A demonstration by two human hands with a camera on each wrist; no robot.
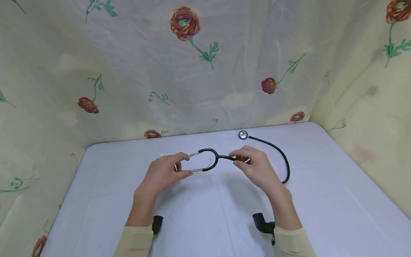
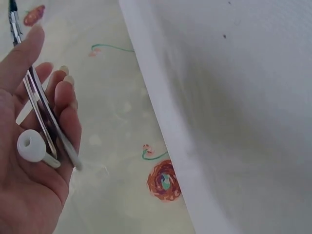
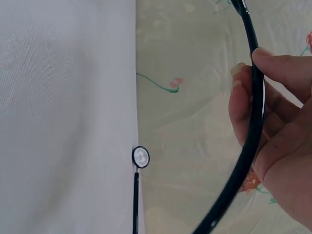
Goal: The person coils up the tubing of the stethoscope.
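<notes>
A black stethoscope (image 1: 212,160) is held sideways above the white table, its metal ear tubes to the left. My left hand (image 1: 165,172) grips those ear tubes (image 2: 46,109); a white eartip (image 2: 32,146) shows by the palm in the left wrist view. My right hand (image 1: 255,166) pinches the black tubing (image 3: 254,107) just past the Y-joint, between thumb and fingers. From there the tubing loops away to the right, and the round chest piece (image 1: 243,135) lies near the table's back edge, also visible in the right wrist view (image 3: 141,157).
The table (image 1: 199,210) has a white cover and rounded back corners. Curtains (image 1: 135,64) with a flower print hang behind it and along both sides. Black camera mounts (image 1: 264,224) stick out at both wrists, near the sleeves.
</notes>
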